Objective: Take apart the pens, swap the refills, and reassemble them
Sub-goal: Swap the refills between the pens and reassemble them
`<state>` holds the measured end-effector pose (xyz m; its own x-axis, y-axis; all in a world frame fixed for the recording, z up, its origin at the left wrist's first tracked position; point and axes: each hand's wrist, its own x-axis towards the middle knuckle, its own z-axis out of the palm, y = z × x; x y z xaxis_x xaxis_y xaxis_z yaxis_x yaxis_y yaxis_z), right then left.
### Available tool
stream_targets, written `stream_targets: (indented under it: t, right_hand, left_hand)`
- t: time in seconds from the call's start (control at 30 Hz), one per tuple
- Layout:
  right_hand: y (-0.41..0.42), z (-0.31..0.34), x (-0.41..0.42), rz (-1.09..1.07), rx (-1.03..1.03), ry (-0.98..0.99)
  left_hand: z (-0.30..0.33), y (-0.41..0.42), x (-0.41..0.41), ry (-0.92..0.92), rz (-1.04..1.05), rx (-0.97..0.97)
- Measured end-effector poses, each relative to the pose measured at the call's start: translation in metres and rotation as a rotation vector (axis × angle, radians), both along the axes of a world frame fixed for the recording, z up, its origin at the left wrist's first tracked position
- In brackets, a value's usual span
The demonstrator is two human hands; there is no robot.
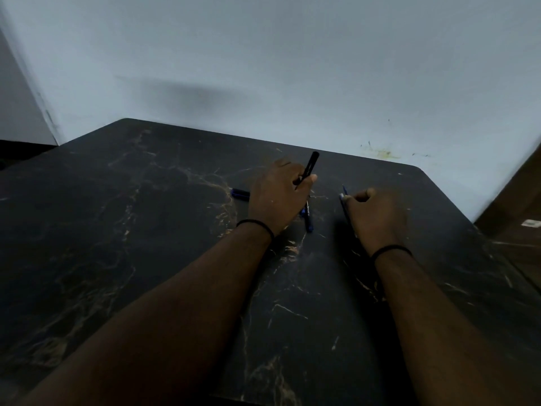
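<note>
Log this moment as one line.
left hand: holds black pen | right hand: pinches refill | blue pen: on table

Left hand (276,197) is gripping a black pen (308,168); right hand (376,215) is pinching a blue refill (345,190) above marble table (117,230).

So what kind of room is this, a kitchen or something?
Probably not a kitchen; it looks like a plain room indoors, maybe at home. There's a dark marble-patterned table pushed against a bare pale painted wall, and the left hand holds a slim black plastic pen barrel.
</note>
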<state>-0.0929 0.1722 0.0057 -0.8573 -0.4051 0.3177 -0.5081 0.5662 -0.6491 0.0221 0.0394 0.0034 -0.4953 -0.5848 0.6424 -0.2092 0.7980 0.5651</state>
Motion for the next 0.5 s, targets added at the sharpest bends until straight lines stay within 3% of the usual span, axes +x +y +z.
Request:
stream_targets:
  t: [0.27, 0.5]
  right_hand:
    - [0.0038, -0.0006, -0.0075, -0.038, 0.008, 0.018]
    - [-0.0011, 0.0033, -0.0015, -0.006, -0.308, 0.062]
  left_hand:
    - [-0.0012, 0.0002, -0.0005, -0.002, -0.004, 0.004]
    - [-0.0022, -0.0017, -0.0023, -0.012, 0.008, -0.013]
